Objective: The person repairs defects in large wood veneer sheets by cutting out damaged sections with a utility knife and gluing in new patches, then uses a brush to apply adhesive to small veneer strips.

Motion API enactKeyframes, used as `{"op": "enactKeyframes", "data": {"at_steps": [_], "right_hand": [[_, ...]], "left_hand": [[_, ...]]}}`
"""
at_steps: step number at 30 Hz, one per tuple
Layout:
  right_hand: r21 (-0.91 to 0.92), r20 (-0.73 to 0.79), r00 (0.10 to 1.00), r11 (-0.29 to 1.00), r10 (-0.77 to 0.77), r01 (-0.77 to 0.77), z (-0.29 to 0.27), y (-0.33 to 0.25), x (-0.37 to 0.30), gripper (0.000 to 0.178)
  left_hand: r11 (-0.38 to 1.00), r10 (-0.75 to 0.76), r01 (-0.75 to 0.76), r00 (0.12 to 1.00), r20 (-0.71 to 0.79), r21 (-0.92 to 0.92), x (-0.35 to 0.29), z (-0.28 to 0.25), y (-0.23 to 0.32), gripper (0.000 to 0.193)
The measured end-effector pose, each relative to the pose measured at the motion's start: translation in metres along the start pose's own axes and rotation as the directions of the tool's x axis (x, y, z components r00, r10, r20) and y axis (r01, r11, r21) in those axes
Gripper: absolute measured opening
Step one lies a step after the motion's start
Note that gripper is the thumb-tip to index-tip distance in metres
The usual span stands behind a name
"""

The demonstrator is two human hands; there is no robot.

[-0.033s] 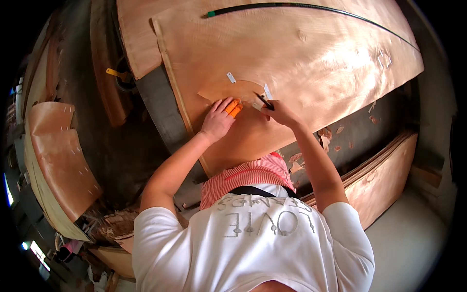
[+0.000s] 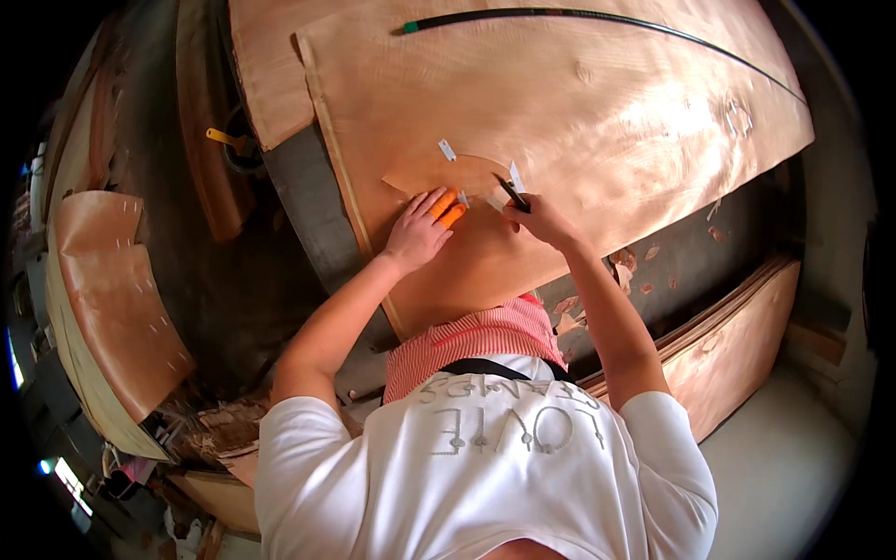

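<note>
A wide, thin wood veneer sheet lies in front of me, with a darker curved-edged veneer piece on it. My left hand rests flat by that piece's near edge, fingers stretched out, two of them in orange finger covers. In my right hand is a dark slender knife-like tool, its tip angled up and left over the piece's right end. Small white strips lie around the hands: one strip farther off, another beside the tool.
A long black rod with a green end crosses the sheet's far side. To the left are a yellow-handled tool and a curved veneer sheet. A veneer stack stands at right, near loose scraps.
The tool in my right hand has tilted slightly more upright. My left hand stays in place on the veneer; the whole view has shifted a little.
</note>
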State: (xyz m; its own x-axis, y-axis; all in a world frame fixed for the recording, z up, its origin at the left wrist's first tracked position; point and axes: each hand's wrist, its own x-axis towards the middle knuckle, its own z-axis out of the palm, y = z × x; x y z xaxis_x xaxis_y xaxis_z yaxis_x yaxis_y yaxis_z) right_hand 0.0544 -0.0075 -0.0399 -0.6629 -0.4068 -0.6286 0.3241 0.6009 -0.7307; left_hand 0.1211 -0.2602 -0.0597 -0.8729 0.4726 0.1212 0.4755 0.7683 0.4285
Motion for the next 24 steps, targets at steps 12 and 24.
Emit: {"op": "enactKeyframes", "data": {"at_steps": [12, 24], "right_hand": [[0.334, -0.048, 0.999, 0.942, -0.015, 0.030, 0.087, -0.074, 0.031, 0.020], [0.249, -0.067, 0.987, 0.961, 0.143, -0.123, 0.121, -0.104, 0.092, 0.021]], "left_hand": [[0.905, -0.377, 0.413, 0.890, -0.257, 0.102, -0.042, -0.019, -0.040, 0.042], [0.902, -0.405, 0.432, 0.831, -0.380, -0.016, -0.045, -0.013, -0.046, 0.050]]}}
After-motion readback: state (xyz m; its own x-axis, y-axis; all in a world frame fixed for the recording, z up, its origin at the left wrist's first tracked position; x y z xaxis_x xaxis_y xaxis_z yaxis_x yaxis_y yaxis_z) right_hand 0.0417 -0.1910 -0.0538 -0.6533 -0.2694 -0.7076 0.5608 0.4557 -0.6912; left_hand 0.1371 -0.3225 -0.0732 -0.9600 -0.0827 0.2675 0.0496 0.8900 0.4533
